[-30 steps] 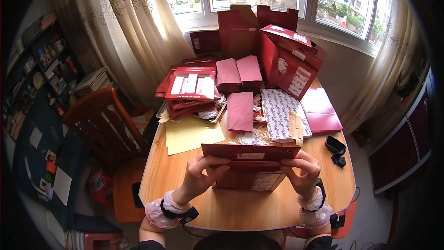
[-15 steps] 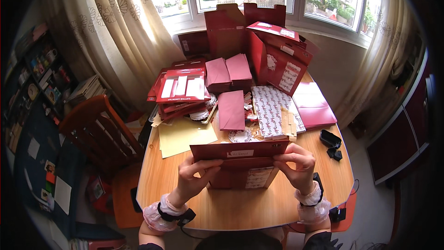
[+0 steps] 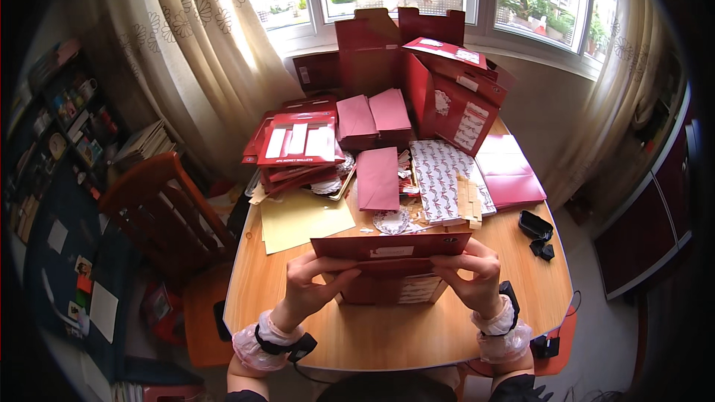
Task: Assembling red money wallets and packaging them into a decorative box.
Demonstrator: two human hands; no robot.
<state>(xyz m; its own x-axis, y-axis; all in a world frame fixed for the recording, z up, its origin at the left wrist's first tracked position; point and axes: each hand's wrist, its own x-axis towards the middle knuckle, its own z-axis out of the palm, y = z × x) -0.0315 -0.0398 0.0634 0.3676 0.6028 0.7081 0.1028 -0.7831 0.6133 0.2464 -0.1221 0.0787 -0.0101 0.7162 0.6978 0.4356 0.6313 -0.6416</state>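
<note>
A dark red cardboard box [image 3: 372, 292] stands upright near the front of the table, a patterned panel on its near side and a wide top flap [image 3: 342, 248] raised above it. My left hand [image 3: 316, 281] pinches the flap's left part between thumb and fingers. At the flap's right end, the thumb and fingers of my right hand [image 3: 474, 277] close on it in the same way. The inside of the box is hidden. Just beyond the flap lie a pink envelope [image 3: 377, 179] and a round white paper doily [image 3: 391, 221].
Flat red packs [image 3: 298, 138] are piled at the left above yellow sheets [image 3: 305, 219]. Pink envelope stacks [image 3: 356, 119], larger red boxes [image 3: 469, 108] and a patterned paper stack [image 3: 439, 171] fill the back. Glossy red folders [image 3: 510, 179] and a black case [image 3: 535, 225] lie right.
My right hand has slid a little inward along the flap, to the left. My left hand keeps its pinch, and the box stays in place. The whole view has shifted slightly.
</note>
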